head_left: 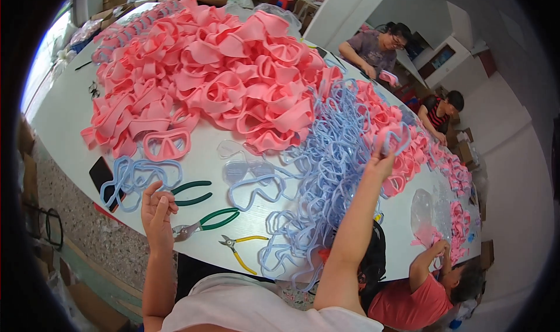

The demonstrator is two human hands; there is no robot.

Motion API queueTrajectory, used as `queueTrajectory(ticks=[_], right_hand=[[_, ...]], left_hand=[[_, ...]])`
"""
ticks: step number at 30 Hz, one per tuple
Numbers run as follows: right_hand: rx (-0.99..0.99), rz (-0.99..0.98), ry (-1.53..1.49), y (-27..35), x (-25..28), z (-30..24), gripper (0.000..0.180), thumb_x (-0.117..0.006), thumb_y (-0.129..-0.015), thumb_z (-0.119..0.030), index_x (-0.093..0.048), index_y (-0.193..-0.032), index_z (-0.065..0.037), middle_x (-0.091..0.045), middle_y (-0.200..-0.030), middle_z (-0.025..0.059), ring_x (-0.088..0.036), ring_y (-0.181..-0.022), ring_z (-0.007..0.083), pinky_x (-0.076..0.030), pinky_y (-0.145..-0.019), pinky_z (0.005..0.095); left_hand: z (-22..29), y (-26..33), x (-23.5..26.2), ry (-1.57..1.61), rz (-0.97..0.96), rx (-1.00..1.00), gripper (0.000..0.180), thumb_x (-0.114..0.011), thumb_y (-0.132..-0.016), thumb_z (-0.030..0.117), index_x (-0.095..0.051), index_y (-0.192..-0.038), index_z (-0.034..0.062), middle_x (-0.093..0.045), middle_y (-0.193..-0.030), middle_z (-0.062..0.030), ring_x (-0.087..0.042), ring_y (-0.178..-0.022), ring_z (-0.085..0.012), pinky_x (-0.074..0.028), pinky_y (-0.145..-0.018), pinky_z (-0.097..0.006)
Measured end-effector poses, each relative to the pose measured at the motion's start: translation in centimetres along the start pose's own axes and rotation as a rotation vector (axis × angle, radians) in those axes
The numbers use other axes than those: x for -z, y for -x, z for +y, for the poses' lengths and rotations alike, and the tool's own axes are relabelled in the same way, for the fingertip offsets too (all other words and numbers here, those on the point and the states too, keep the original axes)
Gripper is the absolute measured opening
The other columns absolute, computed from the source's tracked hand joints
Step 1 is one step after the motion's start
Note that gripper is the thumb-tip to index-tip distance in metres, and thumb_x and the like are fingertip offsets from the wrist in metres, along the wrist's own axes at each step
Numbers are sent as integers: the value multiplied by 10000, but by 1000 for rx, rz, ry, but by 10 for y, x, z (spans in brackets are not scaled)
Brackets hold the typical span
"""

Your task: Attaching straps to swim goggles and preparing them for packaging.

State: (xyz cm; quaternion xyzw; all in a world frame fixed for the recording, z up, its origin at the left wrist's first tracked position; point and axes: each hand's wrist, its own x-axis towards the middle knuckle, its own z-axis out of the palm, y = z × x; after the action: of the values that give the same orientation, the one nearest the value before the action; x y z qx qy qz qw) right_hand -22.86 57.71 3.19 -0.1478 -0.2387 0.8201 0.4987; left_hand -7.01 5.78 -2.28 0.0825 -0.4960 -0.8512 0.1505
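Right hand [382, 160] is reaching out over the white table [64, 107], fingers closed on a pale blue goggle frame [396, 138] lifted just above the tangle of blue frames [326, 174], which lies beside the big pink goggle-skirt heap [221, 69]. Left hand [156, 210] sits near the table's front edge, fingers loosely curled; can't tell if it's pinching anything. Green-handled pliers [207, 221] lie just beside it, and yellow-handled cutters [240, 247] are a bit further along that edge.
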Motion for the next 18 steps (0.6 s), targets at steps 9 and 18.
queueTrajectory(ticks=[9, 18], right_hand=[[79, -268, 376, 35, -45, 31, 306, -519, -887, 28, -533, -1193, 30, -558, -1174, 169, -619, -1062, 300, -551, -850, 330], [178, -1709, 1147, 276, -63, 155, 193, -588, -913, -98, -636, -1078, -10, -676, -940, 145, -671, -857, 208, -527, -747, 301]], left_hand=[[6, 8, 19, -7, 24, 17, 288, -540, -927, 65, -509, -1203, -11, -591, -868, -51, -541, -717, -103, -430, -679, -235], [14, 21, 39, 10, 59, 5, 249, -563, -926, 82, -540, -1160, 0, -606, -878, -54, -557, -738, -106, -447, -706, -244]])
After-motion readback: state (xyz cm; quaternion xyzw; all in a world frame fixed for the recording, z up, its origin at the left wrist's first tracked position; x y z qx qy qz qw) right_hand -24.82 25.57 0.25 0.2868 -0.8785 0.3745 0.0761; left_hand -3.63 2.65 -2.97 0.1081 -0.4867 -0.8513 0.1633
